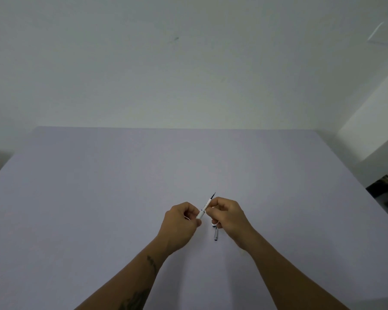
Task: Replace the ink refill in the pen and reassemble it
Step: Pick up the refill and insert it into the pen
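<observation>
A slim white pen [204, 208] with a dark pointed tip slants up and to the right above the table, its tip near the top. My left hand [181, 222] pinches its lower end with curled fingers. My right hand [227, 214] has its curled fingers round the pen's upper part, just below the tip. A small dark and clear pen piece [215, 235], perhaps a cap, lies on the table under my right hand, partly hidden by it.
The wide pale lilac table [99, 198] stretches away to a plain white wall. The table's right edge drops off by a white pillar [372, 121], with dark clutter on the floor at the far right.
</observation>
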`<state>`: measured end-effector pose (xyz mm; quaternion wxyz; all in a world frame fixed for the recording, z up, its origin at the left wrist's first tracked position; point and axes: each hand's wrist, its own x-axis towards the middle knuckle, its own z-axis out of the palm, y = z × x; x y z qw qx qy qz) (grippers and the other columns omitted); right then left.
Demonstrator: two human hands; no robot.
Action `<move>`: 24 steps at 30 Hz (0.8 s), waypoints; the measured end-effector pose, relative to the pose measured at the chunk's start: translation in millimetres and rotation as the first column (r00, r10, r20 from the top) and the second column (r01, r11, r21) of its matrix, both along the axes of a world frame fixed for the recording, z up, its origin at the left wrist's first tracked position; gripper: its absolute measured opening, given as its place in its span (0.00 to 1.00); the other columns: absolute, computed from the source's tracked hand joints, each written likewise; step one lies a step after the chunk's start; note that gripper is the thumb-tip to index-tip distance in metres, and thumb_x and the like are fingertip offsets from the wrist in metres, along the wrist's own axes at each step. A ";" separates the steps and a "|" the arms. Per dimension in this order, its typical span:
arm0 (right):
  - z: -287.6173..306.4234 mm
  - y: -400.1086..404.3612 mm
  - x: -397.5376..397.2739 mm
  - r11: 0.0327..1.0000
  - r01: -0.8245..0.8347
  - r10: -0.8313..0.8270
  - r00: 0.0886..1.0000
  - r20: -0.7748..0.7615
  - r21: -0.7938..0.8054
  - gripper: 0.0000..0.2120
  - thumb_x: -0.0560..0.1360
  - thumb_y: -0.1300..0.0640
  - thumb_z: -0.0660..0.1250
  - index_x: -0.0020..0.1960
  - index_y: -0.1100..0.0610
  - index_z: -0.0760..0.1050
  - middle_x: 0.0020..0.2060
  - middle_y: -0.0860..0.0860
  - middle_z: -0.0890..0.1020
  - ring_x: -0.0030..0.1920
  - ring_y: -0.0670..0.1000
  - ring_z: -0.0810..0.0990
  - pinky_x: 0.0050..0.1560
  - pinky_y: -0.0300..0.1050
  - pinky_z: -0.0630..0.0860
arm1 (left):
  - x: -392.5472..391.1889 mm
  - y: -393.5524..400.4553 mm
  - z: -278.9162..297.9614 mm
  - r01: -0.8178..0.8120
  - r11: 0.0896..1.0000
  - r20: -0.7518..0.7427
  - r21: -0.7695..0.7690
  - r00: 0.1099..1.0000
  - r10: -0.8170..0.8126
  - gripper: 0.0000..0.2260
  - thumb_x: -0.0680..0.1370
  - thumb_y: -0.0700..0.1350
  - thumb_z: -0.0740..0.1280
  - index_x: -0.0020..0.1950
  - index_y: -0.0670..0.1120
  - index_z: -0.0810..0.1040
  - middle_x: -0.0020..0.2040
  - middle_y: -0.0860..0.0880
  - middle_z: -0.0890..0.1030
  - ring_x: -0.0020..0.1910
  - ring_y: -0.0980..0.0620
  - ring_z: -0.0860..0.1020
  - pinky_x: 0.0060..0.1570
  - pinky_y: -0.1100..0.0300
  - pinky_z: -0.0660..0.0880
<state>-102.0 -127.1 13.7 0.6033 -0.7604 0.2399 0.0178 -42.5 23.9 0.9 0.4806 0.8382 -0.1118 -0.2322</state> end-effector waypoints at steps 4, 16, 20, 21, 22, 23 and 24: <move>-18.8 -14.5 -0.8 0.989 0.097 -0.110 0.987 -0.121 -0.110 0.08 0.73 0.61 0.66 0.43 0.52 0.82 0.32 0.46 0.81 0.33 0.46 0.78 0.37 0.42 0.75 | 2.2 6.5 -4.9 -0.007 1.000 -0.041 -0.002 0.999 0.007 0.04 0.73 0.39 0.72 0.43 0.47 0.79 0.38 0.48 0.80 0.34 0.52 0.75 0.37 0.60 0.77; -84.3 -10.0 -5.3 0.782 -0.173 -0.160 0.873 -0.462 -0.598 0.13 0.72 0.44 0.63 0.39 0.54 0.72 0.43 0.53 0.81 0.42 0.57 0.78 0.40 0.44 0.72 | -5.0 15.9 -20.8 0.115 0.989 -0.039 0.094 0.993 -0.111 0.09 0.74 0.37 0.69 0.40 0.50 0.74 0.37 0.48 0.78 0.34 0.51 0.75 0.40 0.57 0.77; -85.6 4.4 4.4 0.712 -0.165 -0.179 0.897 -0.403 -0.682 0.12 0.74 0.45 0.60 0.43 0.54 0.72 0.44 0.51 0.81 0.46 0.56 0.81 0.41 0.44 0.70 | -8.6 20.0 -26.0 0.095 0.989 -0.030 0.114 0.995 -0.092 0.08 0.74 0.38 0.69 0.40 0.49 0.74 0.37 0.50 0.78 0.35 0.52 0.76 0.40 0.59 0.78; -85.2 6.3 5.6 0.709 -0.170 -0.177 0.897 -0.406 -0.684 0.11 0.73 0.46 0.61 0.43 0.54 0.72 0.44 0.51 0.81 0.46 0.56 0.81 0.40 0.44 0.70 | -8.6 20.9 -26.7 0.092 0.989 -0.030 0.116 0.996 -0.089 0.07 0.74 0.38 0.69 0.40 0.49 0.74 0.38 0.50 0.78 0.36 0.52 0.76 0.40 0.60 0.77; -84.8 7.6 6.4 0.708 -0.180 -0.174 0.893 -0.415 -0.683 0.10 0.73 0.46 0.61 0.43 0.53 0.72 0.44 0.51 0.81 0.46 0.55 0.81 0.40 0.44 0.71 | -8.4 22.0 -27.2 0.089 0.989 -0.032 0.119 0.996 -0.086 0.07 0.74 0.38 0.69 0.40 0.48 0.74 0.38 0.50 0.78 0.36 0.52 0.76 0.40 0.60 0.77; -83.9 8.3 6.5 0.709 -0.189 -0.172 0.888 -0.427 -0.679 0.09 0.72 0.47 0.62 0.43 0.53 0.71 0.44 0.50 0.81 0.46 0.55 0.82 0.40 0.44 0.70 | -8.2 22.6 -27.4 0.085 0.989 -0.034 0.121 0.996 -0.082 0.07 0.74 0.38 0.69 0.40 0.48 0.74 0.38 0.49 0.78 0.36 0.52 0.76 0.40 0.59 0.77; -83.1 8.6 5.9 0.712 -0.199 -0.170 0.881 -0.441 -0.673 0.09 0.72 0.48 0.63 0.43 0.53 0.71 0.44 0.50 0.80 0.47 0.55 0.82 0.40 0.44 0.70 | -8.2 23.5 -27.5 0.081 0.990 -0.035 0.120 0.996 -0.077 0.06 0.74 0.38 0.69 0.41 0.47 0.74 0.38 0.49 0.78 0.36 0.52 0.76 0.40 0.58 0.78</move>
